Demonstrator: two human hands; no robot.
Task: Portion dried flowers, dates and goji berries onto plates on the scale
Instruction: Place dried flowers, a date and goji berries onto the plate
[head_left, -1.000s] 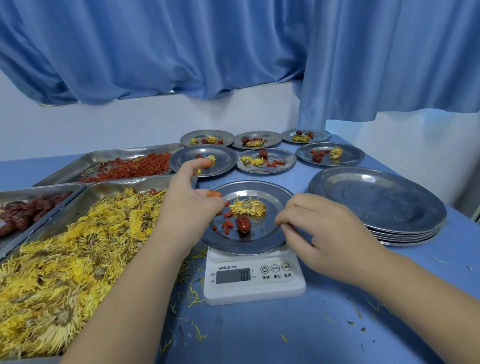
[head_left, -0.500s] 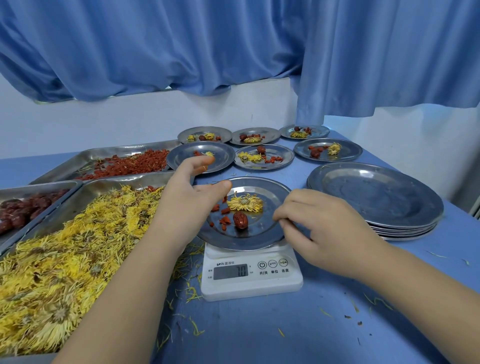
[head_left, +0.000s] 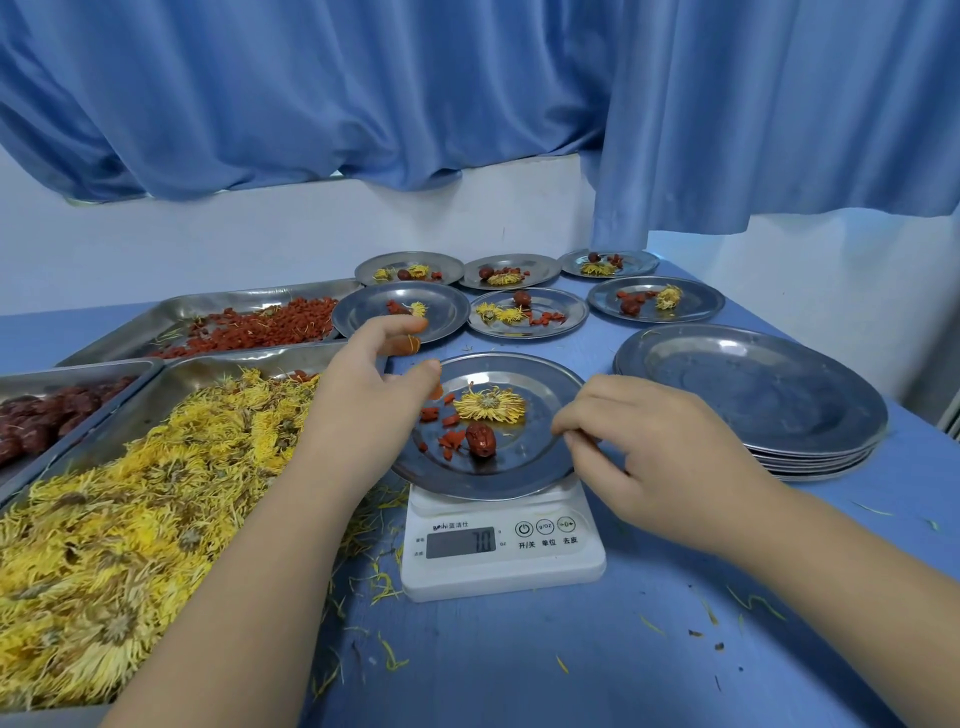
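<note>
A steel plate (head_left: 519, 486) sits on a white digital scale (head_left: 571, 566) reading 7.0. On the plate lie one dried yellow flower (head_left: 488, 404), one red date (head_left: 480, 439) and several goji berries (head_left: 452, 439). My left hand (head_left: 358, 400) hovers over the plate's left rim with curled fingers, and an orange goji berry (head_left: 435, 391) shows just under its thumb tip. My right hand (head_left: 660, 447) pinches the plate's right rim.
Left of the scale are trays of dried flowers (head_left: 130, 509), goji berries (head_left: 249, 330) and dates (head_left: 41, 415). Several filled plates (head_left: 524, 314) stand at the back. A stack of empty plates (head_left: 748, 395) sits to the right. Loose petals litter the blue table.
My left thumb has closed in over the plate's left rim. My right hand has stayed at the right rim, and the scale reading is unchanged.
</note>
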